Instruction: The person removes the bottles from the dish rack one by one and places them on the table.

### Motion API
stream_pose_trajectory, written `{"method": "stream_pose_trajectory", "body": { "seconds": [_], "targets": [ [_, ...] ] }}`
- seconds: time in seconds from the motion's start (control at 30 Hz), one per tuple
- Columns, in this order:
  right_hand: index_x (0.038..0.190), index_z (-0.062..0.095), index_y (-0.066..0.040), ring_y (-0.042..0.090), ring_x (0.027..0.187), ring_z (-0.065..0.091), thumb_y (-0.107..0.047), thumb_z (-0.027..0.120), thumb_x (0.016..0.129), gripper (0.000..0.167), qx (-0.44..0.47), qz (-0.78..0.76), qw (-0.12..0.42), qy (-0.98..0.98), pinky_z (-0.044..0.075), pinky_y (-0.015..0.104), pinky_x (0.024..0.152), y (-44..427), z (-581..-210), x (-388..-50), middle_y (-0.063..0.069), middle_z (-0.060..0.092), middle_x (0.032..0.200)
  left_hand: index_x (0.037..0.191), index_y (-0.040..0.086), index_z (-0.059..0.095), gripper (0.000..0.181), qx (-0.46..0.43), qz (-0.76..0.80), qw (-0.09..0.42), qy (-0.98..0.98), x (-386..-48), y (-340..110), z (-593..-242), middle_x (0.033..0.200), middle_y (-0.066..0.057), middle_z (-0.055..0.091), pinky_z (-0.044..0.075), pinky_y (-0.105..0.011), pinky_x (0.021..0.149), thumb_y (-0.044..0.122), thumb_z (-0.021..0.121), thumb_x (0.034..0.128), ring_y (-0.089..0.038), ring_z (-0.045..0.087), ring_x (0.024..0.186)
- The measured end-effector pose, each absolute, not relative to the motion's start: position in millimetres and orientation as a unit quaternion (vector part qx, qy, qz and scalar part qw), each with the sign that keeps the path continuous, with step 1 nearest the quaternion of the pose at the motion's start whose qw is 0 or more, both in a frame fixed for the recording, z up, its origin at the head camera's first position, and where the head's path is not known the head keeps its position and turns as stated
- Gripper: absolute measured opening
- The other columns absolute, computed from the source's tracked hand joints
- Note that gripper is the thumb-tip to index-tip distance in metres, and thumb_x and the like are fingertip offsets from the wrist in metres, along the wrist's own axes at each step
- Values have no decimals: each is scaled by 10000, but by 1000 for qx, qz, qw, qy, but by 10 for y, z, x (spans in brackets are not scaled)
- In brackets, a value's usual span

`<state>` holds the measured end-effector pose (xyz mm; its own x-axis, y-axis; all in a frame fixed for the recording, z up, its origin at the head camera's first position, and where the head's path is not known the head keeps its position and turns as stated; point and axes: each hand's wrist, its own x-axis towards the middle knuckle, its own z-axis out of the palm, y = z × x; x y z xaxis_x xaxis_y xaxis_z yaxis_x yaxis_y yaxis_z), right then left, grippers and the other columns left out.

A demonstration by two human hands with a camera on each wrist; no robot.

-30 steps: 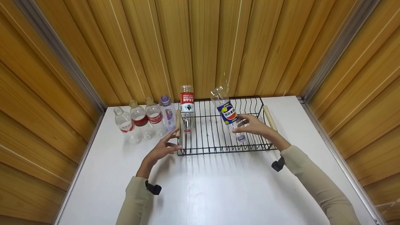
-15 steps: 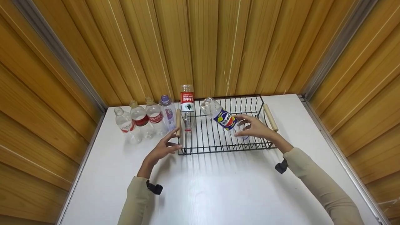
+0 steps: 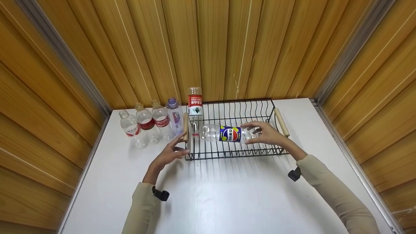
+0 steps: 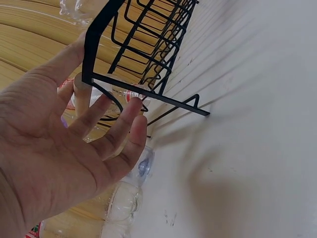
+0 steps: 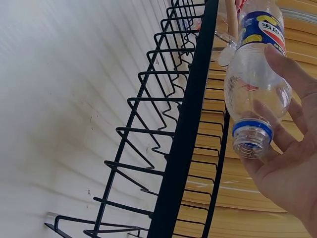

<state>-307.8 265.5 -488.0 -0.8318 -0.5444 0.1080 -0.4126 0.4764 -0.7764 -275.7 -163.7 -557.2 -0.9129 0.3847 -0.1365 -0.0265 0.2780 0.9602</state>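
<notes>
Pepsi-logo btl (image 3: 230, 134) w/ Chinese txt on blue lbl (image 5: 262, 30), R hand (image 3: 268, 134) pinching it, L hand (image 3: 166, 156) spread at rack (image 5: 184, 129).

A blue-labelled bottle (image 3: 230, 134) is held on its side over the black wire rack (image 3: 213, 158), gripped near its right-hand end by the right hand (image 3: 267, 134). At the rack's left end, a red-and-white-labelled bottle (image 3: 195, 104) is stood upside down, just beside the held bottle. The left wooden handle (image 3: 185, 127) is touched by the fingers of the left hand (image 3: 167, 156); the right wooden handle (image 3: 281, 122) is left untouched. Left of the rack, four clear bottles (image 3: 146, 124) are lined up upright on the white worktop (image 3: 208, 198), which is enclosed by wood-patterned walls (image 3: 211, 45). The forearms are covered by light sleeves (image 3: 338, 191).
</notes>
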Motion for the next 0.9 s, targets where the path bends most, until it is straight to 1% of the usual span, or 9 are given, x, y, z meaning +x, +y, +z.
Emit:
{"method": "stream_pose_trajectory", "body": {
  "seconds": [0.2,0.37,0.53,0.6,0.8,0.9],
  "targets": [
    [1341,654,-98,313,1178,630,-249,902,767,643,-295,-409,74,860,556,480,987,2667,-4864,-3035,108,682,1328,1631,252,269,829,134,564,164,798,-2742,-1622,-5477,1598,-230,379,522,-580,990,201,736,948,-419,596,1236],
    [1343,649,-74,342,1190,630,-237,895,780,636,-302,-409,72,858,550,507,991,2685,-4853,-3010,134,679,1339,1632,199,267,836,157,544,154,809,-2755,-1628,-5429,1605,-223,388,489,-562,1055,214,743,945,-431,587,1268],
    [1340,657,-96,324,1197,630,-252,903,768,642,-290,-412,78,860,543,504,1004,2690,-4825,-2979,114,686,1335,1631,231,271,832,144,526,163,822,-2763,-1642,-5328,1585,-216,423,471,-586,1081,254,743,946,-439,522,1352],
    [1340,659,-104,313,1195,632,-265,906,764,647,-290,-410,77,861,546,495,1003,2697,-4811,-2961,104,690,1330,1621,226,304,804,130,523,150,828,-2769,-1656,-5282,1582,-208,432,474,-589,1079,254,742,947,-429,508,1366],
    [1333,663,-94,306,1163,647,-255,908,764,640,-310,-402,60,859,565,483,981,2717,-4771,-2900,126,701,1296,1531,105,468,661,112,538,70,832,-2773,-1694,-5145,1543,-187,500,467,-582,1077,222,746,942,-421,498,1371],
    [1330,668,-114,295,1156,651,-265,910,762,635,-314,-393,58,863,571,478,968,2714,-4750,-2858,113,705,1290,1485,87,527,611,133,534,62,833,-2748,-1645,-5046,1503,-167,548,492,-557,1053,220,755,934,-398,523,1345]
  ]
}}
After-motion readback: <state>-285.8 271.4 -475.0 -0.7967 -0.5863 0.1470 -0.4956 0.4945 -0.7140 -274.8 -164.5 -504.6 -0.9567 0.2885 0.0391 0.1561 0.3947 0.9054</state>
